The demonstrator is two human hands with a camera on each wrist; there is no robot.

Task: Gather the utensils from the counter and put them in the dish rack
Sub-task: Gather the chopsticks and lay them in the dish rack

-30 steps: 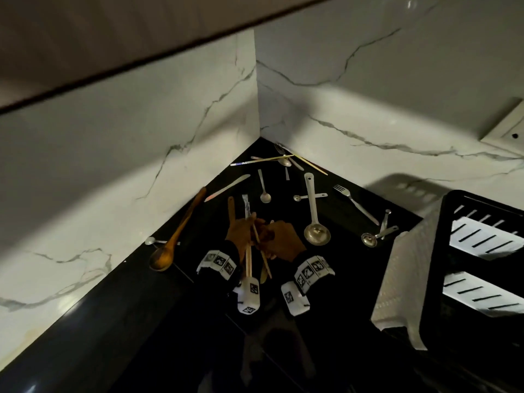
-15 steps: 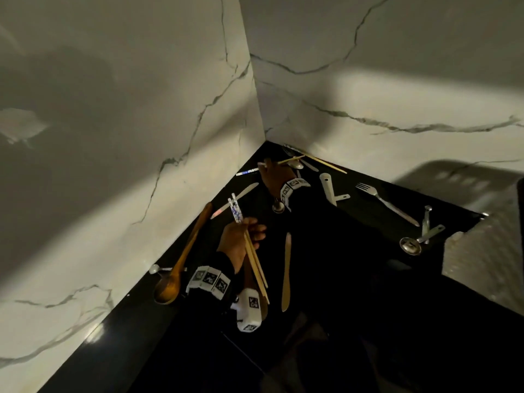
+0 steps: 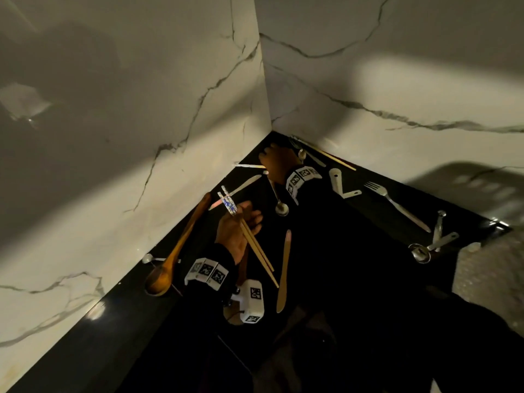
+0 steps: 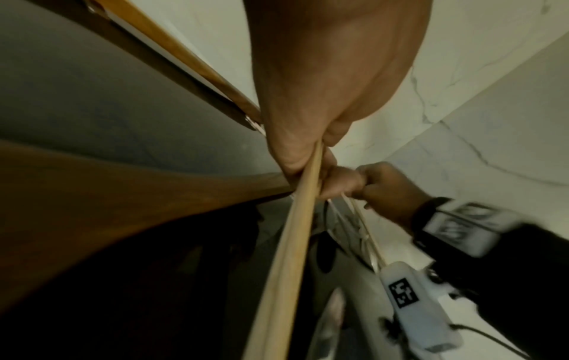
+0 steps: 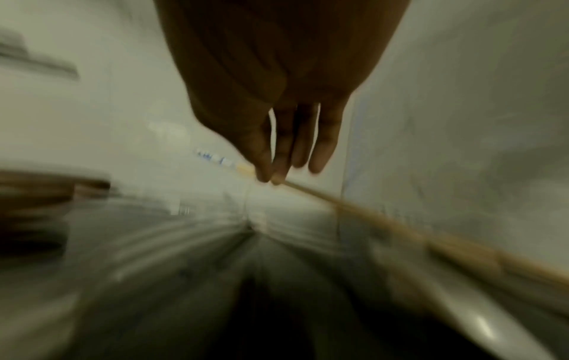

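The counter [image 3: 354, 251] is glossy black stone; the walls [image 3: 141, 123] are smooth veined white marble. The ladle [image 3: 170, 259], spatula [image 3: 284, 268] and chopsticks [image 3: 256, 251] look like matt wood; the fork [image 3: 397, 205] is shiny metal.

Glossy black stone counter [image 3: 354, 279]; white marble wall [image 3: 141, 109], veined in grey. Tan wooden chopsticks [image 3: 256, 248], tops patterned blue on white. Long brown wooden spoon [image 3: 181, 248]. Silver metal fork [image 3: 397, 207]. White wristbands [image 3: 206, 270], marked with black squares.
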